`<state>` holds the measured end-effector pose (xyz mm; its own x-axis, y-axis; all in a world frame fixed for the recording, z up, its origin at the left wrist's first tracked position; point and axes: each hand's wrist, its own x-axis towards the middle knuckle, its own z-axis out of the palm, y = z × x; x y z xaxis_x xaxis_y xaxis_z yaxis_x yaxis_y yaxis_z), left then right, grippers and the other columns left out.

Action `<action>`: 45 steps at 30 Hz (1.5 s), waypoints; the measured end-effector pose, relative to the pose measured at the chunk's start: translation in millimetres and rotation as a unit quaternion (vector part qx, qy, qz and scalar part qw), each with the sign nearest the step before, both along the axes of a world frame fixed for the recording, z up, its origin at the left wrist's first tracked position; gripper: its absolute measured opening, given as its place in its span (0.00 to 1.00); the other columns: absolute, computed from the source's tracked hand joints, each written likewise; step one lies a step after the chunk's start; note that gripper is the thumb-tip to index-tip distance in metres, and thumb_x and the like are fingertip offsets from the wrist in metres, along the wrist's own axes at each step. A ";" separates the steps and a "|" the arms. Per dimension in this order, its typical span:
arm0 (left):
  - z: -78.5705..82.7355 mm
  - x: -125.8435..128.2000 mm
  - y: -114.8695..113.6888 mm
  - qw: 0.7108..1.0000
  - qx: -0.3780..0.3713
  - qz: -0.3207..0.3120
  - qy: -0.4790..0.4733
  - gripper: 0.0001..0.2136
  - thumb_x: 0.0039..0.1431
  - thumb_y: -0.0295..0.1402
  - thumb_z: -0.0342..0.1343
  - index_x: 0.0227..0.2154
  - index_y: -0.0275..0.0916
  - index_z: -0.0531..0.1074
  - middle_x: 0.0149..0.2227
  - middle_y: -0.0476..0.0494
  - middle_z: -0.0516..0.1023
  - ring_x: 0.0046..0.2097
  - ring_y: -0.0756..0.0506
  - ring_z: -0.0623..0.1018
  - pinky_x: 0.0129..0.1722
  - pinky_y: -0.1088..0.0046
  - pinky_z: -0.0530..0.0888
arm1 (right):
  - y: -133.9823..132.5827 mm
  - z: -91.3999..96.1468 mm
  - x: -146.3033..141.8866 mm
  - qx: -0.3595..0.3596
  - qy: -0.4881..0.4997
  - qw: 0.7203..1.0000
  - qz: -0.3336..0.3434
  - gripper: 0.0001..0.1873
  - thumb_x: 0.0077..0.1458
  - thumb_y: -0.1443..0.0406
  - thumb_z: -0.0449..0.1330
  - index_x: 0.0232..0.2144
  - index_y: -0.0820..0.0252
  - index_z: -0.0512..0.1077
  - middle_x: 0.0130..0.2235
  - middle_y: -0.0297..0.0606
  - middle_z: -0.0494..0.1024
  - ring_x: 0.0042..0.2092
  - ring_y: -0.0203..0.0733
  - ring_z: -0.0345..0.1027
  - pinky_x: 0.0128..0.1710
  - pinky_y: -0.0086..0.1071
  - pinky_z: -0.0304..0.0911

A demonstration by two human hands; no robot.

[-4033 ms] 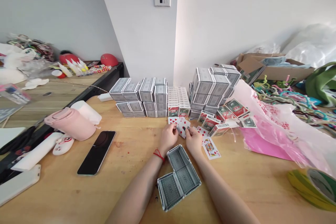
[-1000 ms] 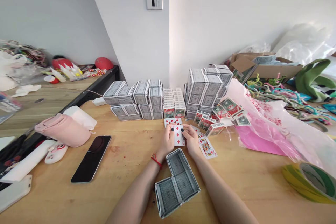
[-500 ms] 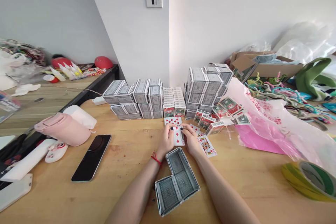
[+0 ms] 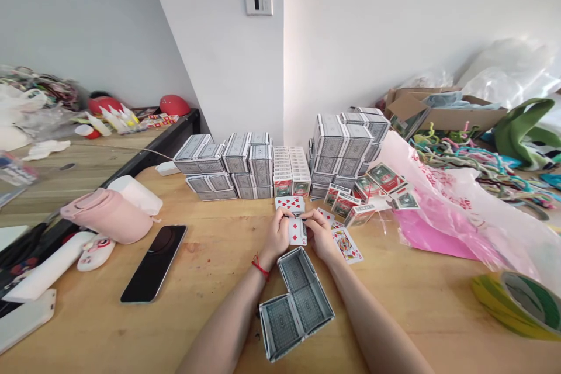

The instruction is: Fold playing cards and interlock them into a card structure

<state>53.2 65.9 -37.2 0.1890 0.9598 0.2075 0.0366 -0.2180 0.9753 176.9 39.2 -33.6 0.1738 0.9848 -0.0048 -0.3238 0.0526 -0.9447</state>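
A playing card (image 4: 297, 234) with red diamonds is pinched between my left hand (image 4: 279, 231) and my right hand (image 4: 320, 235). Its upper part is bent over under the fingers. Behind it, more face-up cards (image 4: 290, 204) lie on the table, hearts showing. Right of my right hand a picture card (image 4: 347, 245) lies face up, other loose cards close by. Between my forearms rests an L-shaped open piece built of folded cards (image 4: 307, 298), patterned backs showing.
Blocks of folded cards (image 4: 250, 160) and a taller stack (image 4: 342, 146) stand along the wall, boxed decks (image 4: 291, 172) between them. A phone (image 4: 154, 264) and pink bag (image 4: 107, 216) lie left. Pink plastic (image 4: 447, 210) and tape (image 4: 517, 304) lie right.
The diamond card's upper part has been folded over, so less of its face shows. Both hands stay in nearly the same place.
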 end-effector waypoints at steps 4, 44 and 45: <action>10.8 -1.3 -4.3 0.997 0.063 -0.007 0.043 0.07 0.55 0.28 0.41 0.29 0.39 0.63 0.31 0.47 0.69 0.33 0.48 0.68 0.35 0.72 0.66 | 2.8 -1.6 -2.4 -0.027 0.048 0.998 0.003 0.08 0.44 0.58 0.56 0.24 0.56 0.68 0.20 0.29 0.67 0.23 0.36 0.58 0.23 0.29 0.53; 4.8 1.5 8.1 0.992 0.012 0.026 0.125 0.14 0.53 0.39 0.48 0.18 0.37 0.64 0.18 0.51 0.64 0.22 0.51 0.62 0.23 0.75 0.57 | 8.4 -9.3 -4.3 -0.021 -0.077 0.997 0.010 0.15 0.41 0.54 0.62 0.26 0.59 0.68 0.23 0.33 0.72 0.23 0.36 0.64 0.23 0.30 0.60; 4.8 0.7 7.9 0.993 0.009 0.024 0.117 0.14 0.53 0.40 0.48 0.17 0.37 0.64 0.18 0.51 0.64 0.22 0.51 0.62 0.23 0.75 0.58 | 7.9 -8.1 -4.3 -0.017 -0.078 0.997 0.010 0.15 0.41 0.54 0.62 0.26 0.59 0.68 0.23 0.33 0.72 0.23 0.36 0.64 0.23 0.30 0.60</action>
